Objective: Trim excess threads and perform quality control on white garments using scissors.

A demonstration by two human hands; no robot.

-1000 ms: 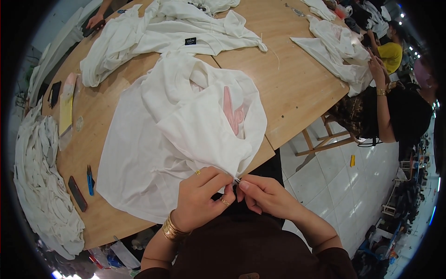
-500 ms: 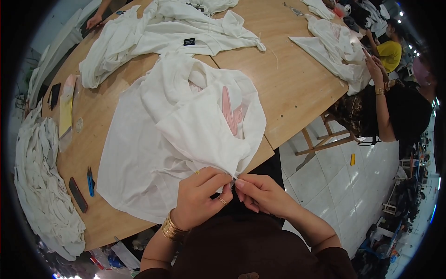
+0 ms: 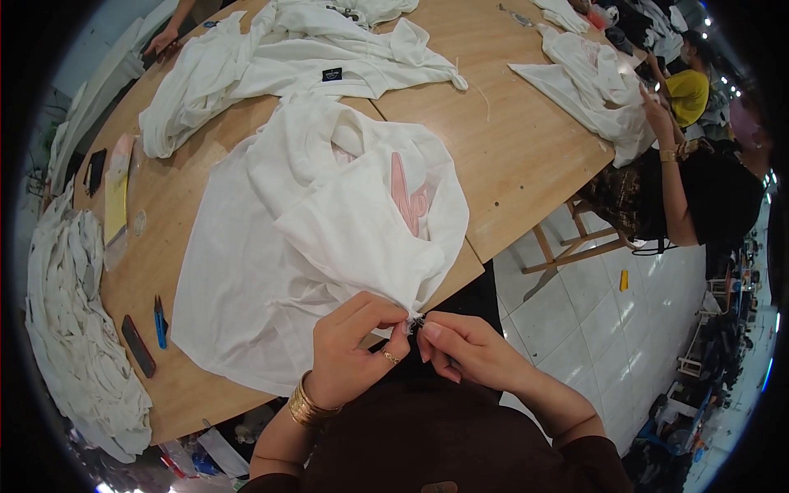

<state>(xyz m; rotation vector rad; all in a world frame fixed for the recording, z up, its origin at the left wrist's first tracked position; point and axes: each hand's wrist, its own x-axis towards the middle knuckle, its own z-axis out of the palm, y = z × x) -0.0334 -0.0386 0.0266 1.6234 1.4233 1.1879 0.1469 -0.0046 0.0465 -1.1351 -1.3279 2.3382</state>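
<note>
Pinching the white garment (image 3: 329, 246) hem at lower centre — both hands, left hand (image 3: 349, 349) and right hand (image 3: 464, 349), fingers closed on it, perhaps a thread — best kept taut.

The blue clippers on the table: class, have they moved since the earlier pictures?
No. The blue clippers lie in the same spot beside the dark flat object, near the table's left edge.

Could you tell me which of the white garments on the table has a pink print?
The white shirt pinched by both hands, left hand and right hand; the other white garments show no pink.
</note>
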